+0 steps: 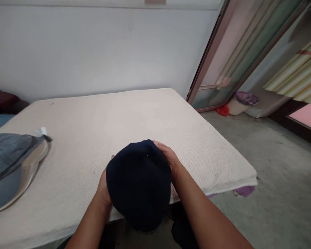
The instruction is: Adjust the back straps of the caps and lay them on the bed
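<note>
A dark navy cap point(140, 180) is held between my two hands over the near edge of the table, its rounded top facing up. My left hand point(105, 185) is closed on the left side of the cap, with most of its fingers hidden behind the fabric. At the upper right side, my right hand point(169, 157) grips the cap, fingers curling behind it. To the left, a grey cap point(10, 166) with a light underside rests on the table, partly cut off by the frame edge.
A cream textured cloth covers the table point(114, 117), which stands against a white wall point(101, 48). Dark red and blue items point(1, 121) are at the far left. On the right are a glazed sliding door point(223, 58), a bin point(242, 103) and concrete floor point(280, 169).
</note>
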The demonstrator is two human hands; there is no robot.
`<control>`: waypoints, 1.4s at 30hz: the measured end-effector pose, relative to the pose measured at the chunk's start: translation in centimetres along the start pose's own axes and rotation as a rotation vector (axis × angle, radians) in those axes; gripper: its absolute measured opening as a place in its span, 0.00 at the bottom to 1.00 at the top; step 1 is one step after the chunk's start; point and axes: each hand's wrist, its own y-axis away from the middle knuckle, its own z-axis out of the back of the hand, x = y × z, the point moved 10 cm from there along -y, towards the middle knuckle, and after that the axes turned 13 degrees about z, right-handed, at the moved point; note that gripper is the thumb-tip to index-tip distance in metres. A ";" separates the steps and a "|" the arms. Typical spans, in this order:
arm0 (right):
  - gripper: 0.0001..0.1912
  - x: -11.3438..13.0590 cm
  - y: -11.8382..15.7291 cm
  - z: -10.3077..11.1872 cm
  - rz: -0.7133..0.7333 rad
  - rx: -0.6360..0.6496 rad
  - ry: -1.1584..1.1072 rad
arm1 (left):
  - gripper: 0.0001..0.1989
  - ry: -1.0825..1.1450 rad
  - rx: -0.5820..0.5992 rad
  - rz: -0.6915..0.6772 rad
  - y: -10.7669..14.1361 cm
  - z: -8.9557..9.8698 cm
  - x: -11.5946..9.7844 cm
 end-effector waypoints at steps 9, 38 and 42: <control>0.08 0.4 -0.6 2.9 -0.021 -0.226 -0.060 | 0.12 -0.040 -0.049 -0.012 -0.3 0.9 1.7; 0.14 6.1 -1.9 6.1 0.347 -0.168 0.064 | 0.15 0.230 -0.035 -0.298 -2.7 0.7 -4.3; 0.12 9.5 -1.9 11.9 0.484 -0.362 0.064 | 0.09 0.177 -0.064 -0.233 -3.5 0.8 -3.1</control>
